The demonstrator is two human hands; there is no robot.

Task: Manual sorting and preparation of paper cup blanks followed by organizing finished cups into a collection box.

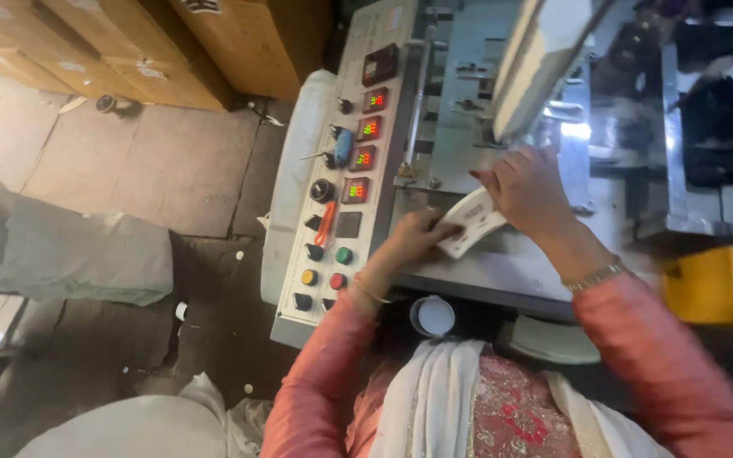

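Observation:
My left hand (413, 235) grips the near end of a white curved strip of packaging (472, 222), and my right hand (526, 188) holds its far end. Both hands hover over the grey metal bed of a packing machine (502, 271). The strip bends upward between them. A slanted metal chute (529, 64) rises just above my right hand. I wear pink sleeves and a bracelet on each wrist.
A control panel (345, 178) with coloured buttons, knobs and lit red-green displays lies left of my hands. Cardboard boxes (171, 42) stand at the top left. Grey sacks (69, 250) lie on the floor. A yellow bin (710, 288) sits to the right.

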